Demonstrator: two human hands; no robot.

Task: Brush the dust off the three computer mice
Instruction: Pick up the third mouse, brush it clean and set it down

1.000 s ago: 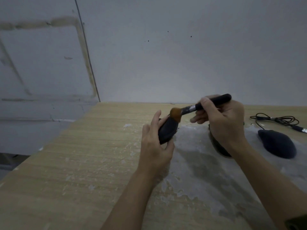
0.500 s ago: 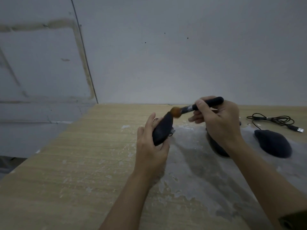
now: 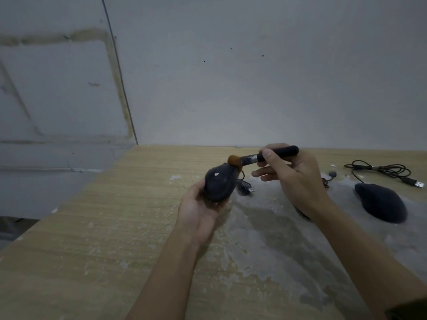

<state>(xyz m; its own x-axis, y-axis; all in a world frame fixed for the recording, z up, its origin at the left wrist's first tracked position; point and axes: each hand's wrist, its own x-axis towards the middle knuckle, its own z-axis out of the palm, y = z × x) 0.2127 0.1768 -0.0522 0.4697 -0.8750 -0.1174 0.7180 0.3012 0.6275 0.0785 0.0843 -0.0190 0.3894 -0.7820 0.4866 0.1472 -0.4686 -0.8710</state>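
Left hand (image 3: 199, 210): cradles dark mouse (image 3: 219, 182), raised off wooden tabletop (image 3: 97, 239). Right hand (image 3: 293, 179): grips brush (image 3: 261, 157), brown bristles touching mouse's far end. Second mouse (image 3: 381, 203) with coiled cable (image 3: 383, 169): on tabletop, right.

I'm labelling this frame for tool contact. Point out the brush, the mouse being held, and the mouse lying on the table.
brush (image 3: 277, 153), head view, on its black handle.
held mouse (image 3: 219, 183), head view, mid-body.
mouse on the table (image 3: 381, 202), head view, top shell.

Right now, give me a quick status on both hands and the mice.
Left hand holds one mouse up. Right hand holds brush, bristles on its far end. Second mouse on table, third mostly hidden. Nothing blocking.
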